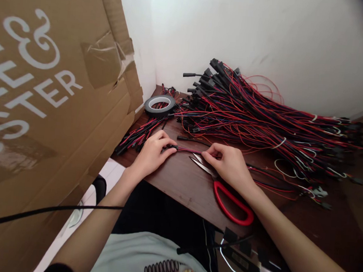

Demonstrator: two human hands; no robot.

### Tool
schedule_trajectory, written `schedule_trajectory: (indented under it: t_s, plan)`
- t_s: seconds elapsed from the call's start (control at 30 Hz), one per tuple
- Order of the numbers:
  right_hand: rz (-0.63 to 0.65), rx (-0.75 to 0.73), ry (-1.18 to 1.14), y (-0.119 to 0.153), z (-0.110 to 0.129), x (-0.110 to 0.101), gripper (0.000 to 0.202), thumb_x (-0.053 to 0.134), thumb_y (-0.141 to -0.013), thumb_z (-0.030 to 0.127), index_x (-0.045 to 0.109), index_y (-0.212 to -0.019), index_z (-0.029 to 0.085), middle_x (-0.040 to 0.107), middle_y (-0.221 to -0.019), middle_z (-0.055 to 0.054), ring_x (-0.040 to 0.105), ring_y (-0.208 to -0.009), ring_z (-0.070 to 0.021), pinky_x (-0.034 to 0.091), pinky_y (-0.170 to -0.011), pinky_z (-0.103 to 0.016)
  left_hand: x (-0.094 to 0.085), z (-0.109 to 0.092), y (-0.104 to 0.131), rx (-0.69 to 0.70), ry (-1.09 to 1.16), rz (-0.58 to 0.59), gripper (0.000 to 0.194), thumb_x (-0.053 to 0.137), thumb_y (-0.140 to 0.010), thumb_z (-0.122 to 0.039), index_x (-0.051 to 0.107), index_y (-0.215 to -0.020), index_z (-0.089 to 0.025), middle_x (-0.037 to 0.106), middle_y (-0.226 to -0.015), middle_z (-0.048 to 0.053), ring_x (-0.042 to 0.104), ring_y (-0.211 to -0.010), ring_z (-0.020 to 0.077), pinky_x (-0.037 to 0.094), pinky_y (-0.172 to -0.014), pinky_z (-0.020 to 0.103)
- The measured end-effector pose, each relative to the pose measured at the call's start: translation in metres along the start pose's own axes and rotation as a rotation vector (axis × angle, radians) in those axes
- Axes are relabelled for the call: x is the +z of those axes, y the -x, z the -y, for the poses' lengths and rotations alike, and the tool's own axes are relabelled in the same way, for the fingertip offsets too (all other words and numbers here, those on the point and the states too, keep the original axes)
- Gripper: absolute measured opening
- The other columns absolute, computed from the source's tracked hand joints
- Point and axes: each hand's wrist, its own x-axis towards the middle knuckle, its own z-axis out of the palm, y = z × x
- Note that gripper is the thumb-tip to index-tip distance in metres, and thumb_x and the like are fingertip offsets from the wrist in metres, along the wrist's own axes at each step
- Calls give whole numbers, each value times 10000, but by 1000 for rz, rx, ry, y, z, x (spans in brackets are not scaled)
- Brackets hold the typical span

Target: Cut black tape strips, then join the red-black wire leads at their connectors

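Between my two hands a thin red-and-dark wire harness point(187, 150) is stretched over the brown table. My left hand point(158, 148) pinches its black end between thumb and fingertips. On the other side, my right hand point(225, 161) is closed on the wires with thumb and forefinger. Red-handled scissors point(233, 204) lie on the table under my right hand, their blades parted and pointing to the left, just below the wires. More red and black wires point(269, 185) run out to the right of that hand, ending in small connectors.
A large heap of bundled wire harnesses point(250, 108) fills the back of the table against the white wall. At the back left, a roll of black tape point(159, 105) rests on loose wires. A big cardboard box point(85, 102) stands close on the left. The table's front edge point(176, 197) is near my body.
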Motion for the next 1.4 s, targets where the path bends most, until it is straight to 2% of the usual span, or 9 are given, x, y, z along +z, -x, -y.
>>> schedule_trajectory:
  t_s: [0.3, 0.5, 0.73, 0.97, 1.13, 1.27, 1.4]
  plan:
    - [-7, 45, 6, 0, 1, 0, 172, 613, -827, 319, 680, -717, 205, 730, -740, -43, 653, -694, -211, 426, -647, -308, -1, -2, 1, 3, 52, -39, 104, 702, -814, -123, 734, -903, -165, 596, -883, 25, 530, -669, 90, 480, -632, 230]
    - [-16, -20, -189, 1, 1, -1, 210, 601, -828, 357, 693, -746, 186, 717, -721, -42, 651, -668, -193, 440, -633, -300, -2, 0, 3, 5, 110, -93, 104, 694, -825, -155, 731, -922, -162, 665, -891, 40, 533, -632, 91, 465, -597, 225]
    - [-23, -67, -254, 5, 4, -5, 227, 601, -824, 368, 685, -742, 174, 694, -697, -42, 624, -643, -177, 442, -602, -286, -3, 2, 3, 16, 121, -117, 120, 685, -846, -214, 739, -942, -167, 700, -906, 56, 553, -630, 102, 476, -598, 238]
    - [-51, -107, -242, 6, 4, -8, 222, 591, -837, 357, 686, -763, 171, 693, -715, -43, 616, -648, -171, 440, -599, -284, -3, 1, 3, 11, 105, -118, 126, 680, -849, -210, 738, -949, -158, 705, -898, 56, 548, -617, 98, 468, -594, 234]
    - [-9, -81, -229, 4, 3, -7, 227, 589, -833, 366, 682, -747, 177, 707, -712, -47, 636, -650, -180, 455, -604, -290, -2, 0, 3, -2, 84, -109, 118, 685, -841, -189, 741, -941, -161, 696, -896, 56, 540, -619, 97, 466, -600, 236]
    - [-31, -46, -163, 2, 4, -5, 215, 591, -818, 357, 693, -735, 187, 724, -710, -51, 651, -653, -195, 455, -619, -305, -1, 1, 2, -16, 58, -99, 105, 703, -826, -174, 745, -922, -179, 681, -893, 39, 538, -619, 92, 474, -610, 234]
    - [-45, -74, -86, 1, 4, -2, 179, 591, -819, 306, 691, -720, 196, 730, -719, -48, 658, -669, -199, 451, -653, -309, 0, 1, 1, -41, 44, -74, 113, 703, -821, -146, 739, -926, -168, 667, -873, 31, 536, -622, 93, 471, -620, 233]
